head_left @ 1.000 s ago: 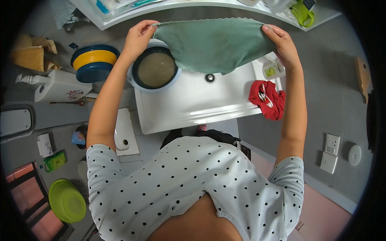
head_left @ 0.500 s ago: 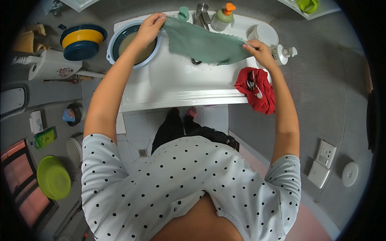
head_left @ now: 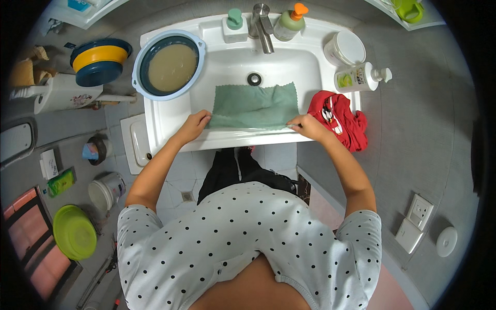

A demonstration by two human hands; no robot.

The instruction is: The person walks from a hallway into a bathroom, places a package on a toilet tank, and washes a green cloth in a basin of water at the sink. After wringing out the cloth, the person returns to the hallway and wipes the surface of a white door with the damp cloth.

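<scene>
A green cloth [head_left: 253,106] with zigzag edges lies spread over the near side of the white sink [head_left: 227,64], its near edge at the front rim. My left hand [head_left: 196,125] pinches the near left corner of the cloth. The near right corner is pinched in my right hand [head_left: 309,127]. Just right of that hand, a crumpled red cloth or garment [head_left: 351,124] with a dark and white print rests on the sink's right edge. Beyond the green cloth, the round drain [head_left: 253,79] shows in the basin.
A blue-rimmed basin [head_left: 173,70] of cloudy water stands at the sink's left. Behind are a green-topped dispenser [head_left: 235,28], a metal faucet [head_left: 262,31] and an orange-pump bottle [head_left: 289,23]. At the right are a white tub [head_left: 345,49] and a white pump bottle [head_left: 356,77].
Both hands have come down toward me from the far side of the sink, bringing the green cloth from held up in the air to spread over the near side. The faucet and drain are now uncovered.
</scene>
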